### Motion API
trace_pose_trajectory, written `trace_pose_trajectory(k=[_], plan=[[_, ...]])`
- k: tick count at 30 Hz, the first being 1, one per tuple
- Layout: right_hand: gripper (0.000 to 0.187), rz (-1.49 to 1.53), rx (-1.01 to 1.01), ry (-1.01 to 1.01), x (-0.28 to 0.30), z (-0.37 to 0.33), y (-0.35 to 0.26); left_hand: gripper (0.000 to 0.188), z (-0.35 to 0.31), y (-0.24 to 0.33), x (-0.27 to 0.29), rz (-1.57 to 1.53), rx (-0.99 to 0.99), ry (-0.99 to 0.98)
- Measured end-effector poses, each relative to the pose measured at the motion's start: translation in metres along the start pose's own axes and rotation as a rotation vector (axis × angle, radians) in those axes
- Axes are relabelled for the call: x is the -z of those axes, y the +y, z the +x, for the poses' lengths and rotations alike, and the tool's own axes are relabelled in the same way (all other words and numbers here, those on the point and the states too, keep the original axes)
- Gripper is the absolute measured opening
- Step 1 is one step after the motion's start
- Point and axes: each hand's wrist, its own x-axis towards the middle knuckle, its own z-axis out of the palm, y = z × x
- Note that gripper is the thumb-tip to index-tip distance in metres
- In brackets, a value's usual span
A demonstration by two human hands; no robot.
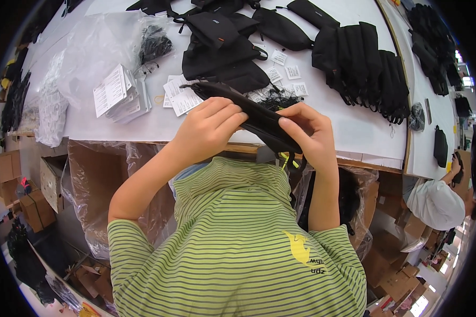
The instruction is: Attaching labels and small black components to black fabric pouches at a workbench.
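Left hand point(214, 124) closed on a black pouch point(259, 113), right hand point(309, 132) pinching its right end, pouch above the near edge of a white desk point(362, 132), white cards point(111, 96) at left, black bags point(348, 61) at far right

Left hand point(214, 124): thumb hidden from me. Black pouch point(256, 115): underside out of my sight. White tags point(279, 57) beyond it: print too small. Black bag point(150, 6), upper left: cut by top edge. Striped shirt point(232, 238): cut below. Co-worker point(438, 203), right: black item point(458, 168) too small to identify.
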Motion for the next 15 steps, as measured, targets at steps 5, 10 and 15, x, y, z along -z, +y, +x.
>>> trace_pose_trajectory(k=[5, 10, 15], plan=[[0.082, 0.213, 0.215, -0.120, 0.006, -0.006, 0.043, 0.027, -0.002, -0.005, 0.011, 0.024, 0.095, 0.051], [0.048, 0.007, -0.028, -0.107, -0.032, -0.023, 0.061, 0.022, -0.008, -0.005, 0.007, -0.072, 0.250, 0.090], [0.048, 0.428, -0.077, -0.091, 0.001, -0.027, 0.071, 0.016, -0.023, -0.011, 0.013, -0.129, 0.581, 0.013]])
